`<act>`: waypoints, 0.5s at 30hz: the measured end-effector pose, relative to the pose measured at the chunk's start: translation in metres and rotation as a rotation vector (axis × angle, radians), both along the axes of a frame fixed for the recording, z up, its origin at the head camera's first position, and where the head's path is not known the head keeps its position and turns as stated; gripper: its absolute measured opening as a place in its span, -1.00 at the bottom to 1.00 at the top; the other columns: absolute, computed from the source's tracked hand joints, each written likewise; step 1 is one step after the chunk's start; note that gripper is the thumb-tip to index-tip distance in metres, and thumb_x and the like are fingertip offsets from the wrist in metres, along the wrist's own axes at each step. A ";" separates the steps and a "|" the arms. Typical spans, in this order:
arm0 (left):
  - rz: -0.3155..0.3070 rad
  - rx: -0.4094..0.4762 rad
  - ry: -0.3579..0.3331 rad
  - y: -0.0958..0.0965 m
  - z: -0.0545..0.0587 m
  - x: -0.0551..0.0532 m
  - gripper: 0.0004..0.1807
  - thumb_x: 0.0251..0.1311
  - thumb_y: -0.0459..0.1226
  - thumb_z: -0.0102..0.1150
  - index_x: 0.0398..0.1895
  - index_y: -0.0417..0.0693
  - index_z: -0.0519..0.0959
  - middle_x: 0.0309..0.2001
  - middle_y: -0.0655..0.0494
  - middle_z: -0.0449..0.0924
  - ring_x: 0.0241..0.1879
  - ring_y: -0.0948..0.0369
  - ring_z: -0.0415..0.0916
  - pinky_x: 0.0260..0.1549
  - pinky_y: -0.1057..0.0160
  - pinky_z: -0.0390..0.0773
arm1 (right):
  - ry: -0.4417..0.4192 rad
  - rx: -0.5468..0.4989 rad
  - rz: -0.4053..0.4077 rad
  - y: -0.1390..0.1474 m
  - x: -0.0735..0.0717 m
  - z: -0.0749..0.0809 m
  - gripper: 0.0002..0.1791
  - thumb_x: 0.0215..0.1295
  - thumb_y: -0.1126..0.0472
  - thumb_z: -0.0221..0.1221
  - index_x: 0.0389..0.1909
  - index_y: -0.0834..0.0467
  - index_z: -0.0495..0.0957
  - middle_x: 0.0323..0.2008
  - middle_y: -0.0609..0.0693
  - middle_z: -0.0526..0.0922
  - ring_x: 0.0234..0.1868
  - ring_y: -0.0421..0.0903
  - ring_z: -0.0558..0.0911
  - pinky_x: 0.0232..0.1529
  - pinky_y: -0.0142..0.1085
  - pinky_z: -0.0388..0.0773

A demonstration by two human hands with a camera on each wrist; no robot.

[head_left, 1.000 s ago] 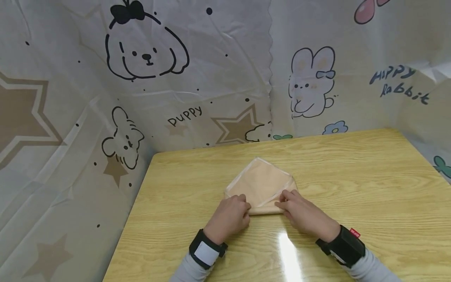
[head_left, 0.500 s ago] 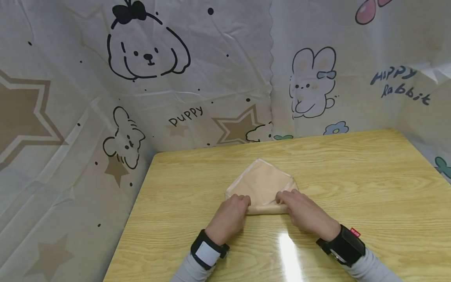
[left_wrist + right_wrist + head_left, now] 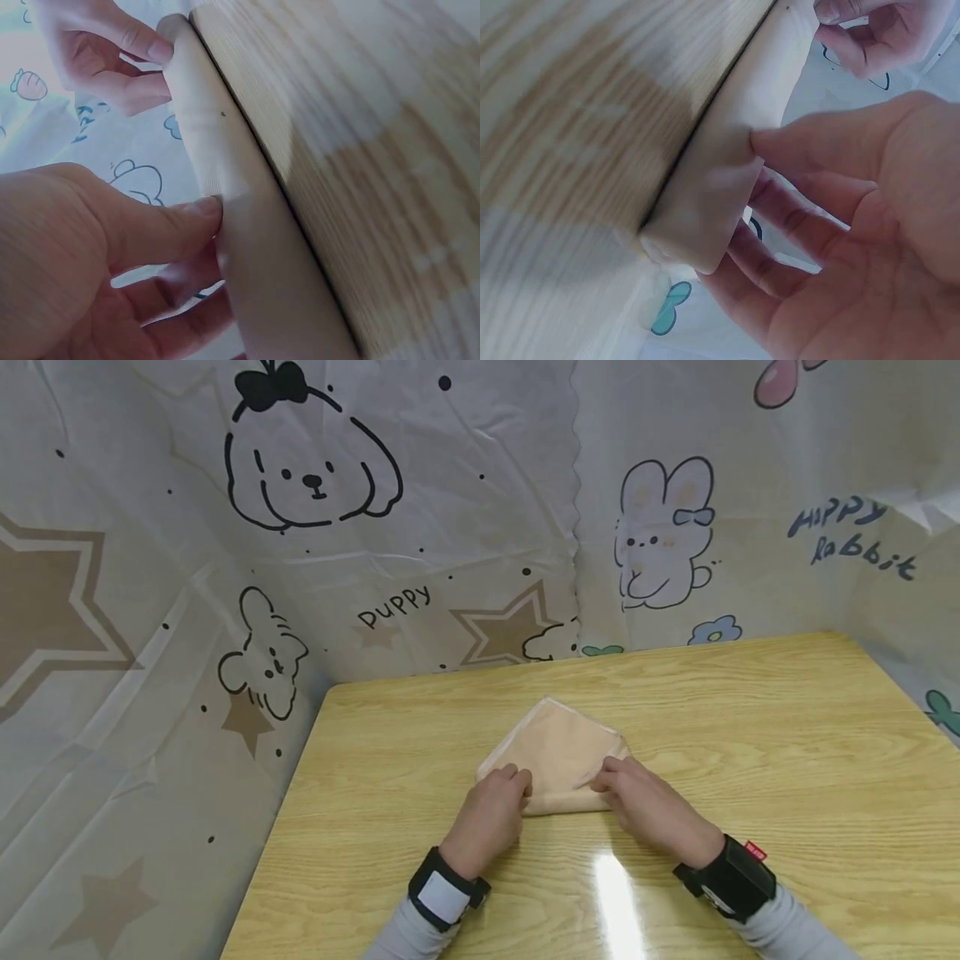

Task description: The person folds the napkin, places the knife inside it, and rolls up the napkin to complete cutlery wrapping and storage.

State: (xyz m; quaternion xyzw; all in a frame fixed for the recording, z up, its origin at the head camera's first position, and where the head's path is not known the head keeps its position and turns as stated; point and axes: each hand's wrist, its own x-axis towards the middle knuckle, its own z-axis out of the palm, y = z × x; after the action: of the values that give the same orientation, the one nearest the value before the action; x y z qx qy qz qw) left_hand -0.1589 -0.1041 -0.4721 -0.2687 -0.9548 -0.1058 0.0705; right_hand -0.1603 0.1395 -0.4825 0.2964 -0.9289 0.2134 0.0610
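Note:
A peach cloth [image 3: 558, 743] with white-edged borders lies on the table, its far part flat and pointed. Along its near side runs a thick rolled edge, a smooth pale roll [image 3: 225, 157] in the left wrist view. At the roll's left end my left hand [image 3: 489, 814] pinches it between thumb and curled fingers. My right hand [image 3: 652, 803] grips the right end the same way. From the right wrist, the thumb of the right hand [image 3: 840, 202] presses the roll's near face while the other fingers reach behind it. Both hands partly cover the roll's ends.
The wood-grain table [image 3: 360, 852] stretches out around the cloth. Behind and to the left hangs a printed cloth backdrop [image 3: 480, 510] with cartoon animals and stars. Black bands [image 3: 442, 889] circle both wrists.
The near edge has been rolled slightly farther, so the white seam at the right has partly gone under the roll. Both hands stay near the same spots, with the fingers shifting grip.

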 end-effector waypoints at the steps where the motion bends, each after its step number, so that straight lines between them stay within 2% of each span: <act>1: 0.001 0.005 -0.010 0.000 0.000 0.000 -0.89 0.15 -0.41 0.23 -0.45 -0.06 0.55 -0.50 0.16 0.40 -0.50 0.26 0.36 -0.62 0.37 0.41 | -0.002 -0.006 -0.005 0.000 0.000 0.000 -0.81 0.20 0.40 0.24 -0.19 0.16 0.71 -0.24 -0.04 0.60 -0.21 -0.13 0.51 -0.19 -0.19 0.58; 5: 0.004 -0.001 -0.027 0.002 0.001 0.003 -0.85 0.18 -0.39 0.20 -0.54 -0.05 0.58 -0.56 0.15 0.38 -0.54 0.27 0.33 -0.67 0.39 0.34 | 0.008 -0.019 -0.024 0.000 0.000 -0.001 -0.79 0.20 0.36 0.26 -0.15 0.14 0.70 -0.20 -0.03 0.64 -0.18 -0.13 0.55 -0.18 -0.17 0.59; 9: 0.016 -0.072 0.029 0.003 0.002 0.007 -0.89 0.18 -0.29 0.23 -0.50 -0.04 0.62 -0.51 0.12 0.41 -0.47 0.19 0.35 -0.67 0.33 0.35 | 0.047 -0.005 -0.006 0.000 0.001 -0.001 -0.81 0.18 0.38 0.25 -0.21 0.11 0.65 -0.29 -0.06 0.62 -0.29 -0.18 0.54 -0.29 -0.23 0.58; 11: 0.030 -0.096 0.029 0.003 0.003 0.009 -0.90 0.18 -0.25 0.23 -0.47 -0.02 0.64 -0.47 0.11 0.39 -0.44 0.16 0.32 -0.69 0.32 0.33 | 0.061 0.017 0.014 0.000 0.003 0.001 -0.82 0.16 0.39 0.23 -0.24 0.11 0.65 -0.32 -0.05 0.60 -0.33 -0.19 0.52 -0.33 -0.26 0.57; 15: 0.047 -0.075 -0.032 0.001 0.004 0.012 -0.92 0.16 -0.25 0.21 -0.45 0.01 0.66 -0.43 0.10 0.32 -0.41 0.16 0.25 -0.71 0.34 0.29 | 0.021 0.055 0.030 0.002 0.008 0.005 -0.80 0.08 0.35 0.28 -0.23 0.17 0.66 -0.31 -0.02 0.56 -0.31 -0.16 0.49 -0.29 -0.26 0.56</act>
State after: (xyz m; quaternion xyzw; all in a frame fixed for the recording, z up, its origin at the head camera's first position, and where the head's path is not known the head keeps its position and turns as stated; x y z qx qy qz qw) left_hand -0.1473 -0.1032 -0.4679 -0.2471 -0.9651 -0.0724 0.0473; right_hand -0.1527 0.1413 -0.4773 0.3139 -0.9293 0.1856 0.0593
